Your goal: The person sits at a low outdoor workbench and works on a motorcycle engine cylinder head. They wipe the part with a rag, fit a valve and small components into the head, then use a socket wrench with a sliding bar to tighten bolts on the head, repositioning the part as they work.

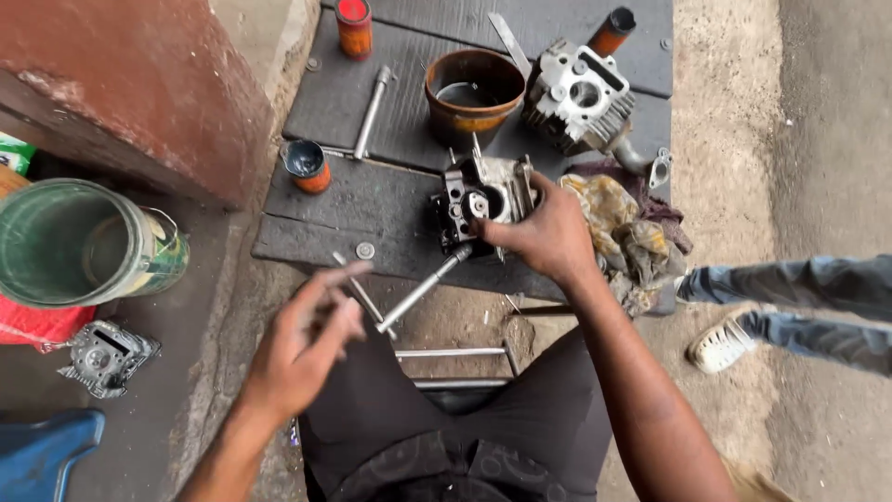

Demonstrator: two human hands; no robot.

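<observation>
right hand (546, 232): my fingers are clamped over the engine block (478, 200), holding it down on the dark boards (372, 209)
left hand (302, 344): raised above my lap, blurred; fingers half curled and loosely apart, pinching nothing I can make out; a thin metal rod (358, 290) lies just under the fingertips, contact unclear
engine block: sits at the front edge of the boards, finned side up, with a long socket wrench (423, 290) running from its lower face down toward me
cylinder head (578, 98): further back on the boards, right of the rusty tin bowl (474, 88), apart from the block
rag (618, 232): bunched up just right of my right hand, touching the wrist side
small can (307, 165): orange, open, on the boards left of the block, well apart
steel tube (372, 112): lies behind that can
green bucket (79, 244): on its side, far left
engine cover (100, 356): on the ground below the bucket
other person: a jeans leg and white shoe (720, 344) at the right edge
</observation>
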